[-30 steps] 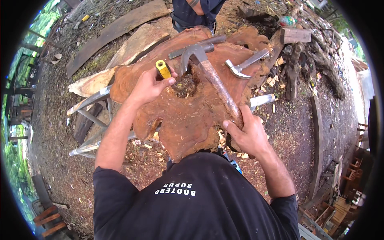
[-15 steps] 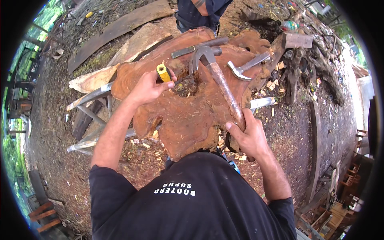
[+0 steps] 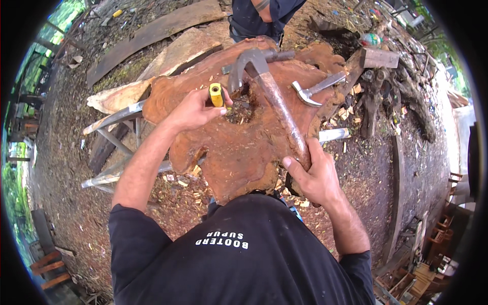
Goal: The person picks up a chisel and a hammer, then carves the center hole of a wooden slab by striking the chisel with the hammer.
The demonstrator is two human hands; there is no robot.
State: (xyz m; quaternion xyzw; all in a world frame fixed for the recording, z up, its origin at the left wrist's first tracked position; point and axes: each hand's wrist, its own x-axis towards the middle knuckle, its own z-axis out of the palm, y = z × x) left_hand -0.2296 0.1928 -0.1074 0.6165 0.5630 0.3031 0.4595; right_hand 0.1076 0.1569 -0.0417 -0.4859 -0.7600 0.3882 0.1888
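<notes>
My left hand [image 3: 195,109] is closed around the yellow-and-black handle of a chisel [image 3: 216,95], its butt end facing up. The hand is at the left side of a rough hole [image 3: 239,113] in a reddish-brown wood slab [image 3: 229,147]. Much of the chisel's blade is hidden. My right hand [image 3: 316,175] grips a claw hammer [image 3: 280,109] low on its worn handle. The hammer's head is above the slab, just beyond the hole and near the chisel's butt.
A second claw hammer [image 3: 317,89] lies on the slab's right side. Behind my hammer's head lies a dark-handled tool [image 3: 283,55], partly covered. Another person [image 3: 264,18] stands at the far edge. Metal trestle legs [image 3: 114,122], planks [image 3: 152,38] and gnarled roots [image 3: 376,96] surround the slab.
My left hand has moved slightly right with the chisel, bringing it closer to the hole. The hammer's head has shifted left and away from me, now covering more of the tool behind it.
</notes>
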